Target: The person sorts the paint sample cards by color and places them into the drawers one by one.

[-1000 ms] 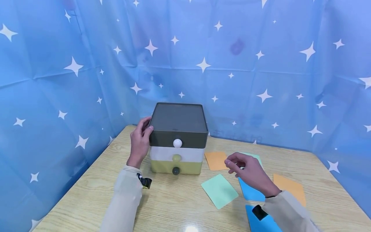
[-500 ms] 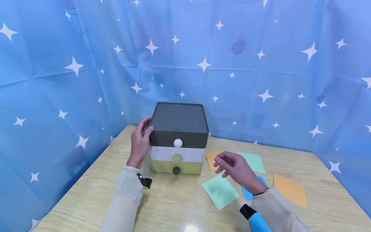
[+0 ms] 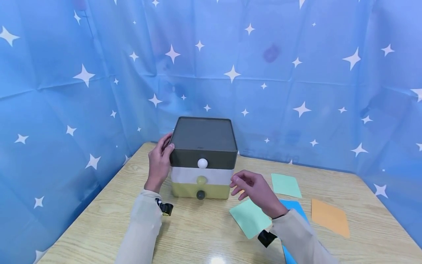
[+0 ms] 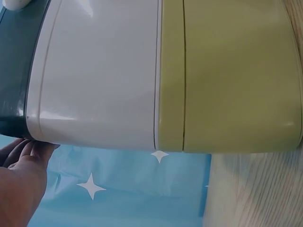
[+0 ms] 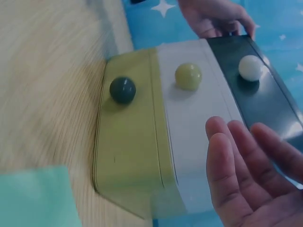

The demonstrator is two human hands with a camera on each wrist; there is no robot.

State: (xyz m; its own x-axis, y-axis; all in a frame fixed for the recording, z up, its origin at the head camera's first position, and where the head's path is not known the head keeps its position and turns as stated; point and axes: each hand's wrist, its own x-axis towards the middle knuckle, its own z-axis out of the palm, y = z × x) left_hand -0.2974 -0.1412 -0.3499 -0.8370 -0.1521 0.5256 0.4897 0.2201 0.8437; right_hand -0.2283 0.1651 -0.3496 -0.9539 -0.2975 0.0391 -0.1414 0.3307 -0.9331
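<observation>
A stacked box of small drawers (image 3: 205,176) stands on the table, dark grey on top, white in the middle and olive green at the bottom. Each tier has a round knob; the white knob (image 5: 250,68) is on the dark tier. My left hand (image 3: 159,161) rests against the box's upper left side, thumb near the front corner; its fingertips are partly hidden in the left wrist view. Beside the lower right front corner hovers my right hand (image 3: 257,190), fingers loosely bent and holding nothing. In the right wrist view its fingers (image 5: 220,165) are before the white tier.
Square paper sheets lie on the wooden table (image 3: 188,231): a green sheet (image 3: 248,219) under the right hand, another green sheet (image 3: 286,185), an orange sheet (image 3: 329,217), and blue paper (image 3: 295,207) partly under the right sleeve. A blue star-patterned cloth (image 3: 211,55) hangs behind.
My right hand has moved left across the paper sheets, toward the box's right side. My left hand stays against the box, which has not visibly moved.
</observation>
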